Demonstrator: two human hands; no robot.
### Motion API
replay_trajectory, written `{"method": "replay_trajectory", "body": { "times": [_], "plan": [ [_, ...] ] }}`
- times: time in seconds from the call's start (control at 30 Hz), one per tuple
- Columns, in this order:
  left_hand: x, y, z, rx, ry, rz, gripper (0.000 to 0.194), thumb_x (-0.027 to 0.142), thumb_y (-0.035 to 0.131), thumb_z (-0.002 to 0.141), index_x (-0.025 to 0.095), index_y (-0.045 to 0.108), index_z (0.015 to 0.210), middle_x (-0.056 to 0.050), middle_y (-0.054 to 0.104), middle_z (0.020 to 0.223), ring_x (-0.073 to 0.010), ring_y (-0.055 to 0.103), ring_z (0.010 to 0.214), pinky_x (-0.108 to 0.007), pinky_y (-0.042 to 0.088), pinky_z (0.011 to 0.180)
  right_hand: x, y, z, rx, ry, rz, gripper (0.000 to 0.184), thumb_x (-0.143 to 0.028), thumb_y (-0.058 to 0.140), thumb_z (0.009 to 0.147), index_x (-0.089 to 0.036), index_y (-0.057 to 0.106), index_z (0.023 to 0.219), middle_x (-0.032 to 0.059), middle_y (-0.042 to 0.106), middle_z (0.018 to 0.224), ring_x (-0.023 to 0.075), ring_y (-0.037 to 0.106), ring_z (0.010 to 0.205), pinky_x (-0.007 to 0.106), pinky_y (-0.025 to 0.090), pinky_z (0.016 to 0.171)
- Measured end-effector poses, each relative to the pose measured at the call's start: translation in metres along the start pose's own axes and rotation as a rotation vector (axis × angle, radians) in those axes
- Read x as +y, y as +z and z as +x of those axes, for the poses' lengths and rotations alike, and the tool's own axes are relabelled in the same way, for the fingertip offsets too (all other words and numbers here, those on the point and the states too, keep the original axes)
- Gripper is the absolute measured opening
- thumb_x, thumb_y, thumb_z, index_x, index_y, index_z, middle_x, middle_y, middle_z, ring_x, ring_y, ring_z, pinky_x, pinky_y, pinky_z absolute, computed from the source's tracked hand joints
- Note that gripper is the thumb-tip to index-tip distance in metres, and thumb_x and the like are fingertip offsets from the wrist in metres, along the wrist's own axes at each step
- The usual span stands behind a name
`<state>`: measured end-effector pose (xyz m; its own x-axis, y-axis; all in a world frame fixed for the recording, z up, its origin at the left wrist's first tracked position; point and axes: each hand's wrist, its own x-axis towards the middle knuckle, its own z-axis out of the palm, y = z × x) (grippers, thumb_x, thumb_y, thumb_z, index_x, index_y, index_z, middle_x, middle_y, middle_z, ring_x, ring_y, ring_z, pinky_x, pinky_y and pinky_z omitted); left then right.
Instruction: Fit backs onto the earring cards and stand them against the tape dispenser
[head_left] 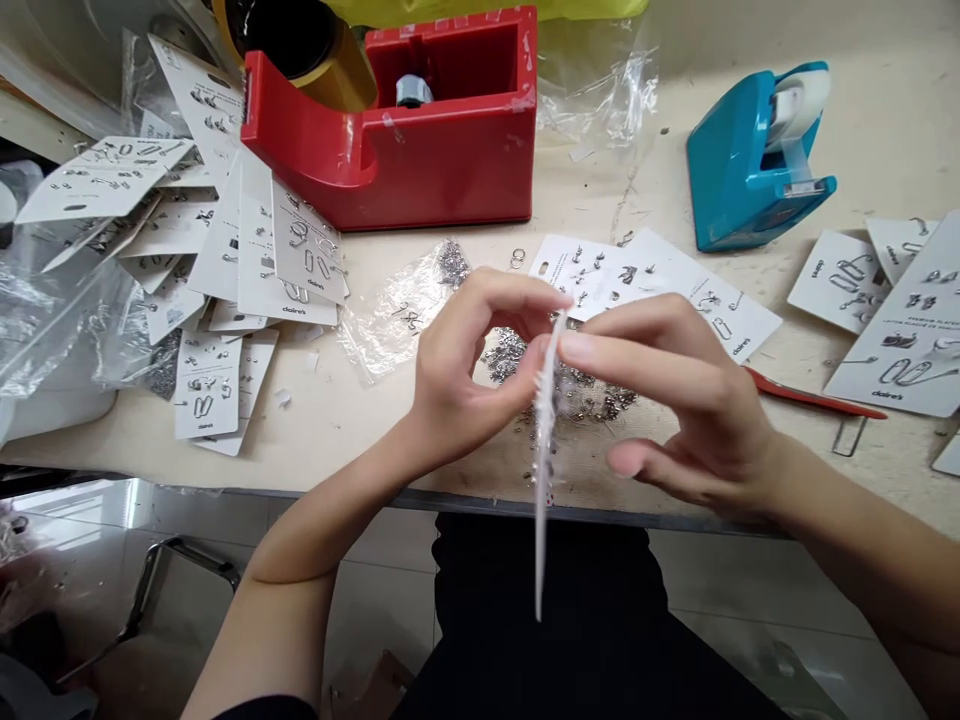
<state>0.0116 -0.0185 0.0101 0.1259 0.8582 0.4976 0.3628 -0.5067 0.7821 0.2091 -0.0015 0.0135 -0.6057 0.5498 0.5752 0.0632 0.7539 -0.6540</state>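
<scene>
A white earring card [540, 540] is held upright and edge-on to me, its lower end reaching over the table's front edge. Small metal posts stick out from one side of it. My left hand [465, 365] pinches its upper part between thumb and fingers. My right hand [697, 400] rests its outstretched fingertips against the card's right side near the top, with the thumb well apart from it. Beneath both hands lies a heap of small silvery earring pieces [506, 355], partly covered. The faces of the held card are hardly visible.
A red tape dispenser [450, 165] stands at the back, a blue tape dispenser [731, 170] at the right. Filled jewelry cards [255, 250] pile up at the left; more cards [907, 340] lie right. Red-handled tweezers [817, 395] and a plastic bag [390, 315] lie nearby.
</scene>
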Motion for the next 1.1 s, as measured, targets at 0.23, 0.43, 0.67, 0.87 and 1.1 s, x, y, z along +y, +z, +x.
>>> {"method": "replay_trajectory", "body": {
  "times": [0.23,0.43,0.67,0.87,1.1],
  "plan": [
    [-0.018,0.019,-0.007,-0.039,0.140,-0.011,0.016,0.013,0.054,0.095,0.025,0.054,0.105,0.002,0.059,0.087,-0.0105,0.061,0.078,-0.025,0.056,0.068,0.005,0.013,-0.008,0.052,0.102,0.121,0.081,-0.004,0.059,0.088,-0.040,0.032,0.156,-0.0002,0.062,0.134,0.0185,0.064,0.105,0.037,0.063,0.089],
    [-0.012,-0.003,0.005,-0.245,-0.010,0.093,0.007,0.017,0.051,0.100,0.021,0.055,0.104,-0.001,0.064,0.096,-0.0112,0.062,0.087,-0.027,0.055,0.079,0.007,0.007,-0.006,0.183,0.391,0.130,0.043,-0.013,0.061,0.089,-0.032,0.055,0.128,0.0035,0.061,0.111,0.0187,0.065,0.097,0.039,0.061,0.086],
    [0.000,0.003,0.000,-0.739,0.081,0.233,0.023,0.028,0.048,0.104,0.014,0.060,0.117,-0.009,0.064,0.112,-0.0195,0.056,0.105,-0.033,0.050,0.093,0.018,0.001,0.000,0.353,0.354,-0.098,0.022,-0.021,0.065,0.088,-0.025,0.045,0.079,-0.0001,0.047,0.075,0.0158,0.048,0.068,0.036,0.043,0.063],
    [-0.009,0.036,-0.028,-0.792,0.149,0.399,0.042,0.040,0.048,0.102,0.007,0.056,0.127,-0.014,0.062,0.113,-0.0257,0.056,0.100,-0.040,0.051,0.088,0.028,-0.003,0.001,0.389,0.322,-0.169,0.027,-0.032,0.060,0.093,-0.025,0.038,0.077,-0.0001,0.041,0.074,0.0158,0.045,0.067,0.035,0.041,0.061],
    [-0.001,0.034,-0.020,-0.778,-0.139,0.151,0.037,0.028,0.065,0.093,0.010,0.058,0.124,-0.011,0.059,0.110,-0.0236,0.055,0.103,-0.036,0.049,0.091,0.029,-0.006,0.002,0.363,0.321,-0.135,0.018,-0.026,0.068,0.091,-0.025,0.051,0.085,0.0005,0.054,0.082,0.0134,0.055,0.073,0.033,0.053,0.066]
  ]
}}
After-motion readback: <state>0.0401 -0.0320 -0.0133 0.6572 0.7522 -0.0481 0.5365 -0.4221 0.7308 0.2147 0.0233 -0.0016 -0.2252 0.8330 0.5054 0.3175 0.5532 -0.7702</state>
